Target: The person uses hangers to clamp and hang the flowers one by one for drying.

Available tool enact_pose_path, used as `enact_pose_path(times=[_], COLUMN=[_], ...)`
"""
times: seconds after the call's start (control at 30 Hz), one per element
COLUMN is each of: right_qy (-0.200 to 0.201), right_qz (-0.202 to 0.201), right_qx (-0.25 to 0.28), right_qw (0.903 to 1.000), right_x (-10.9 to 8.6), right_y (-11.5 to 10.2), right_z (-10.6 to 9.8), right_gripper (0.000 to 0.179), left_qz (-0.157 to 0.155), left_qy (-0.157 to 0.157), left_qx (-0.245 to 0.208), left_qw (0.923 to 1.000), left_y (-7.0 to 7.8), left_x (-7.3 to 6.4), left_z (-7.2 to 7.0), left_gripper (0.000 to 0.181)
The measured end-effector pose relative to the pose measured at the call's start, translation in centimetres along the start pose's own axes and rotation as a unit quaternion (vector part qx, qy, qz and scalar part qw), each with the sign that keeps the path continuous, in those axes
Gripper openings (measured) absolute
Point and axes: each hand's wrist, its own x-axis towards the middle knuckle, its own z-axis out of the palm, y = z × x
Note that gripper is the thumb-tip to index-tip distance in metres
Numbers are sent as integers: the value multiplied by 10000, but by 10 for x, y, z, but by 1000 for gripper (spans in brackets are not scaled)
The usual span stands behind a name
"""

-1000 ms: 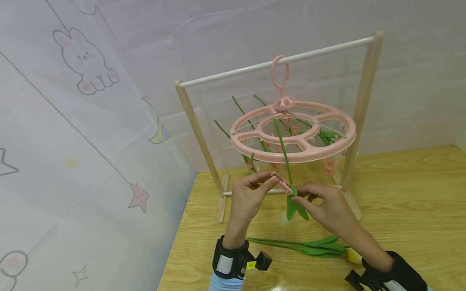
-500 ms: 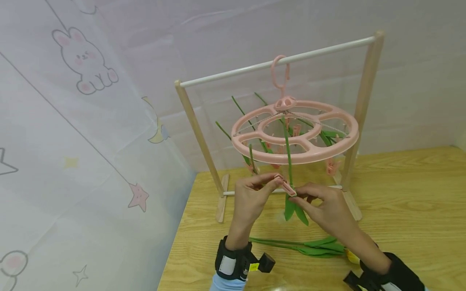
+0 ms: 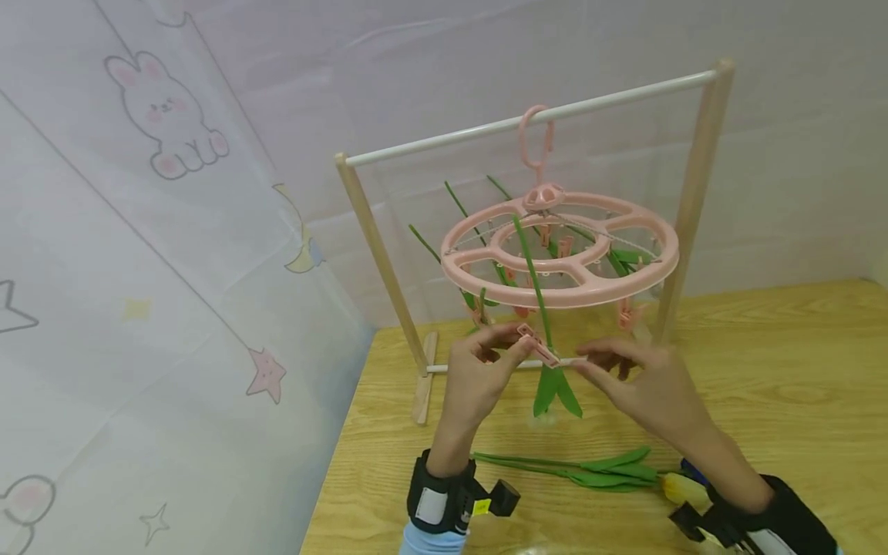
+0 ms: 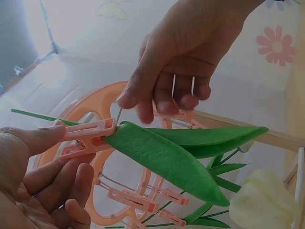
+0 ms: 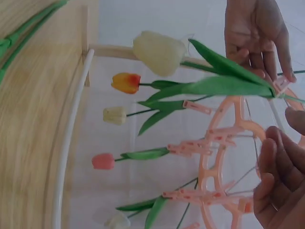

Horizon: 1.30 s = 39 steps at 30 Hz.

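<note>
My left hand (image 3: 479, 378) pinches a pink clothespin (image 4: 88, 136) between thumb and fingers. The clothespin is at the stem of an artificial tulip, just above its green leaves (image 4: 167, 157). This tulip hangs upside down, its stem (image 3: 533, 277) pointing up past the ring and its pale bloom (image 5: 159, 52) at the lower end. Just right of the clothespin is my right hand (image 3: 641, 385), apart from the tulip, with a gap between thumb and fingers in the right wrist view. The pink round clip hanger (image 3: 597, 293) hangs directly behind and above both hands.
A wooden rack with a white rod (image 3: 624, 94) bears the hanger. Other tulips hang clipped there, among them an orange one (image 5: 126, 83) and a pink one (image 5: 103, 161). On the table (image 3: 784, 401) lie green stems and leaves (image 3: 610, 472) beside a yellow bloom (image 3: 683, 490).
My right hand has let go of the tulip near its leaves and moved a little to the right. The stem's top has swung left, while my left hand still pinches the clothespin.
</note>
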Motion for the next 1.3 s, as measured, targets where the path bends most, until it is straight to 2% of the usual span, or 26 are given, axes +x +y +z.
enact_pose_path(times=[0.13,0.23,0.3,0.37,0.57,0.73,0.9,1.03,1.17,1.3], right_qy=[839,1063,920,535,-432,-541,-517,-449,-364,-338], right_qz=[555,1180,1583,1881,2294,2133,1707,1517,1575,1582], right_qx=[-136,38,144,264,591,957,1148,1314,1457,1516], right_qw=[9948,9873,9830,9803,9706,9708,9773,9786,9760,9751], right_x=[4,6,8,7,3,1,-2,-4,-6,-7], right_y=[13,22,27,32,40,36,29,23,14,6], right_z=[-20,-30,-33,-34,-28,-19,-5,7,15,22], right_gripper=[16,24,32,40,34,23,16,15,17,17], left_qz=[-299,-462,-492,-448,-434,-482,-349,-323,-331,-418], left_qy=[54,109,105,78,-8,42,182,353,448,477], left_qx=[-22,-97,-183,-226,-211,-338,-70,60,-19,182], left_qw=[9995,9988,9986,9987,9988,9983,9992,9988,9984,9978], left_y=[1,1,0,-1,-3,-5,-4,-7,-22,-40], left_x=[1,1,1,2,2,4,4,5,6,6], left_z=[-2,-5,-7,-8,-11,-11,-11,-11,-13,-18], left_gripper=[21,23,24,24,26,28,29,30,32,34])
